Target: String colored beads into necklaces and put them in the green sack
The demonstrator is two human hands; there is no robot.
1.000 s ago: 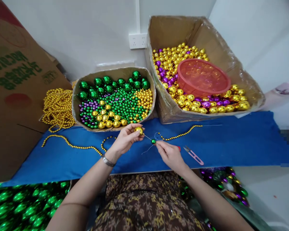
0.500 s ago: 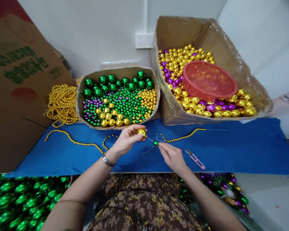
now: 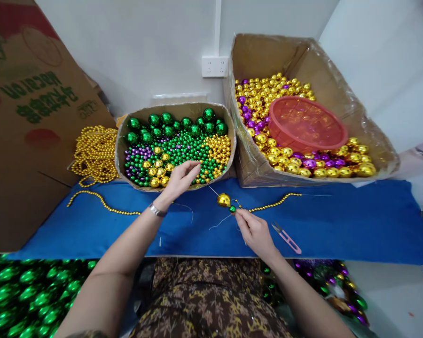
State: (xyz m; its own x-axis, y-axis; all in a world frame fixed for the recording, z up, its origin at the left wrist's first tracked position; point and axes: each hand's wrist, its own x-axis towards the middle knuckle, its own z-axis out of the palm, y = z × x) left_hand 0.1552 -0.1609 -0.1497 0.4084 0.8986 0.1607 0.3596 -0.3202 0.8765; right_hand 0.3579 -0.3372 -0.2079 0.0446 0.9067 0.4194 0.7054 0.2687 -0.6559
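The left hand [image 3: 180,177] was open, with its fingers loose. It reached over the edge of the small box [image 3: 121,151] and touched the shiny beads inside. The right hand [image 3: 255,230] was pinched tight on the bead string [image 3: 271,204], at the end near the middle. A gold ball [image 3: 224,200] and a green bead [image 3: 232,209] sat on that end, just above the blue cloth [image 3: 338,220]. The scissors [image 3: 286,237] lay beside the right hand. A red bowl [image 3: 305,124] sat in the big box [image 3: 370,141].
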